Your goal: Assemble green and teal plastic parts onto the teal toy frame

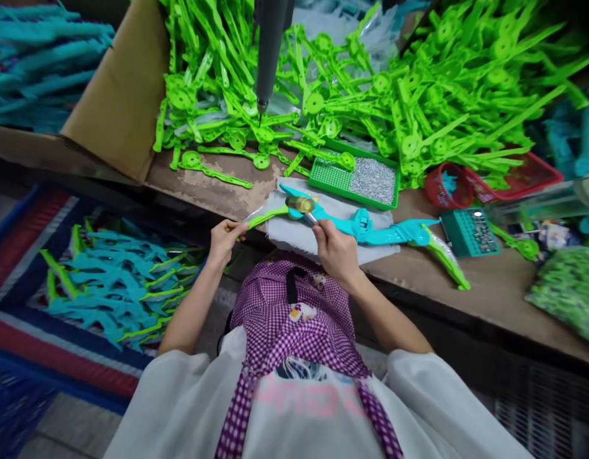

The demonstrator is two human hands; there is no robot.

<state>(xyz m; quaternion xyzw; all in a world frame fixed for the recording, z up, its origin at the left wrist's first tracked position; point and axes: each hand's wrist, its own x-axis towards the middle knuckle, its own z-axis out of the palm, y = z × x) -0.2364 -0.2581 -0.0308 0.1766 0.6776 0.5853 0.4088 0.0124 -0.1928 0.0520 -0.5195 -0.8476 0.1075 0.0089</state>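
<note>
A long blue plastic part (pixel 340 226) lies on a white cloth (pixel 292 234) at the bench edge, with green arms at both ends. My left hand (pixel 225 241) pinches the outer end of the left green arm (pixel 270 217). In my closed right hand (pixel 337 252) is the short handle of a hammer (pixel 300 204). Its yellowish head is over the joint where that green arm meets the blue part; whether they touch I cannot tell. The right green arm (pixel 447 258) sticks out past the cloth, partly wrapped in something clear and shiny.
Behind the cloth stands a green tray (pixel 392 203) of small metal pieces. A dark power screwdriver (pixel 270 57) hangs above. Green arms (pixel 466 95) are heaped at the back. Right are a red basket (pixel 438 191) and a teal box (pixel 450 233). Finished-looking blue-green parts (pixel 117 280) fill a crate lower left.
</note>
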